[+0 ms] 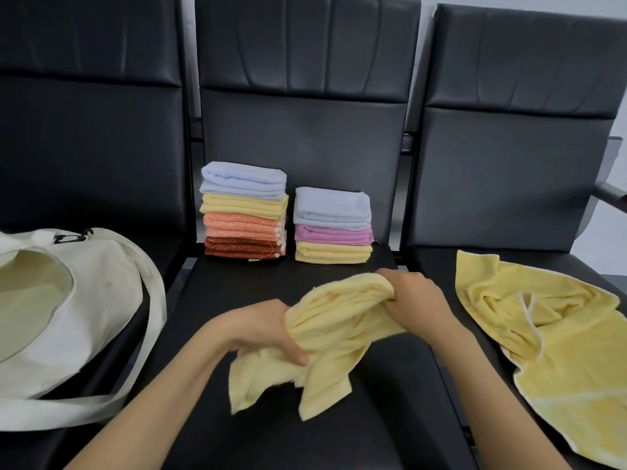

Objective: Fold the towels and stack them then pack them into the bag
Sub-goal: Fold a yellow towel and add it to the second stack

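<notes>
Drooping from both hands — yellow towel [334,329]

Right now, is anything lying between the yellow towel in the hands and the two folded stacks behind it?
Nothing visible. The left hand and right hand grip the crumpled yellow towel; only bare black seat lies between it and the shorter stack and taller stack.

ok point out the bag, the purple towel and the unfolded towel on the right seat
bag [101,283]: head view, on its white side panel
purple towel [334,234]: head view, on its folded front edge
unfolded yellow towel [559,351]: head view, on its flat middle part
</notes>
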### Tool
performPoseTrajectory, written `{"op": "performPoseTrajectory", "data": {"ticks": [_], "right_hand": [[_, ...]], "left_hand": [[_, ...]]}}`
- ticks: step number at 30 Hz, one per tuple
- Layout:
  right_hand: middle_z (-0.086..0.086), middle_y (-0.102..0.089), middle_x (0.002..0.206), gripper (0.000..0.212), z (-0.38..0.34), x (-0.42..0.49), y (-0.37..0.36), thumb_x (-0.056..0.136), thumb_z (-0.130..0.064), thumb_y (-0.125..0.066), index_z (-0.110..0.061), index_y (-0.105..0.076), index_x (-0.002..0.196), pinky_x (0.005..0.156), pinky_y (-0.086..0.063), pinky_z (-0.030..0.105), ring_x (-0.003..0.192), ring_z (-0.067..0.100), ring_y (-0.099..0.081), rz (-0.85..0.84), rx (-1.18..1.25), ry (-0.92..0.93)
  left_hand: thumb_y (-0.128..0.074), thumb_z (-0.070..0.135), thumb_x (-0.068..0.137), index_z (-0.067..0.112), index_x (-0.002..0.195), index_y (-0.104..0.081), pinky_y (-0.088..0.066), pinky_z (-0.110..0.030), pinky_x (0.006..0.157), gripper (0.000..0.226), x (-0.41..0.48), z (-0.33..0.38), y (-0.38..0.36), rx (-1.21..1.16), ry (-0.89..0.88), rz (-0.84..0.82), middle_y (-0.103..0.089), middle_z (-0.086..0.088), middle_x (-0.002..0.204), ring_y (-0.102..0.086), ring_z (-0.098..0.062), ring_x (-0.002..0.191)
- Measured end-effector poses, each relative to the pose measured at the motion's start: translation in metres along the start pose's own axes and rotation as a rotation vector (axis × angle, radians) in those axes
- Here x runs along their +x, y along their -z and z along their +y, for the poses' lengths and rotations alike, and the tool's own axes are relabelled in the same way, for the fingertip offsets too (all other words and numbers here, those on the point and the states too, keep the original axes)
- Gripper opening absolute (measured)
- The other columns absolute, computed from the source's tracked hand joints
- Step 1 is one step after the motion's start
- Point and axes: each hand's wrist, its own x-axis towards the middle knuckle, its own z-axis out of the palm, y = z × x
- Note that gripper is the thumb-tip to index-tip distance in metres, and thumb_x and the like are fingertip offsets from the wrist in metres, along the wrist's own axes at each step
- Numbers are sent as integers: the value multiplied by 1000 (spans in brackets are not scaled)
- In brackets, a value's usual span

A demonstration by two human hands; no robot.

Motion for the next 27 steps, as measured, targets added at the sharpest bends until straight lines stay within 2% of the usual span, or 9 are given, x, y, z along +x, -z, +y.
{"op": "performPoseTrajectory", "data": {"ticks": [3, 6, 10, 13, 15, 18, 20, 24, 27], "right_hand": [[-6, -67, 99, 42, 0, -5, 0, 84, -10, -45, -34, -56, 117, 68, -48, 32, 90, 20, -61, -8, 97, 20], [-7, -67, 103, 41, 9, -9, 3, 88, -3, -43, -30, -61, 114, 79, -50, 30, 97, 13, -61, -95, 499, -18], [-4, -70, 106, 24, 11, -16, 8, 88, -16, -64, -23, -64, 111, 93, -53, 39, 101, 14, -65, -246, 898, -57], [0, -71, 111, 41, 4, -18, 12, 78, -20, -77, -21, -64, 116, 95, -52, 41, 104, 17, -67, -358, 1072, -144], [1, -71, 110, 46, 0, -19, 21, 72, -20, -82, -19, -64, 115, 95, -52, 39, 104, 18, -68, -418, 1056, -132], [-10, -72, 97, 40, -3, -25, 43, 71, -16, -83, -24, -65, 106, 84, -53, 25, 94, 6, -68, -449, 901, -58], [-20, -70, 86, 41, -6, -30, 64, 69, -12, -84, -31, -64, 98, 74, -49, 16, 86, -2, -66, -445, 772, -9], [-20, -69, 94, 47, -15, -36, 99, 62, -18, -87, -38, -64, 98, 75, -46, 15, 91, -2, -63, -392, 429, 71], [-15, -67, 97, 44, -23, -37, 121, 63, -28, -85, -31, -63, 101, 77, -50, 24, 92, 8, -61, -343, 120, 111]], "left_hand": [[-76, 29, 76, 21, 105, -68, -53, -28, 85, 31, 11, -8, -5, 125, 37, 130, -70, 7, 101, -66, -10, 95], [-70, 21, 86, 25, 118, -62, -53, -37, 93, 33, 7, -12, -8, -275, -142, 101, -70, 6, 112, -66, -12, 104], [-68, 16, 87, 20, 122, -61, -52, -41, 90, 36, -2, -2, -13, -671, -266, 159, -70, -5, 114, -67, -21, 105], [-67, 11, 82, 12, 119, -64, -56, -41, 89, 36, -12, 8, -12, -927, -302, 186, -71, -13, 110, -68, -25, 99], [-69, 8, 79, 9, 115, -65, -59, -36, 79, 36, -20, 10, -6, -964, -305, 198, -73, -10, 99, -70, -21, 88], [-76, 2, 72, 8, 113, -64, -51, -26, 57, 43, -31, 12, 4, -729, -306, 211, -69, -2, 84, -62, -15, 73], [-81, 3, 69, 11, 103, -66, -47, -25, 54, 38, -42, 18, 14, -487, -303, 261, -68, 3, 80, -60, -13, 70], [-86, 26, 63, 23, 86, -71, -57, -31, 74, 28, -55, 32, 32, 228, -259, 395, -73, 7, 83, -68, -11, 80], [-74, 41, 68, 22, 86, -69, -55, -39, 81, 27, -66, 43, 43, 397, -253, 430, -70, 4, 85, -65, -16, 85]]}}
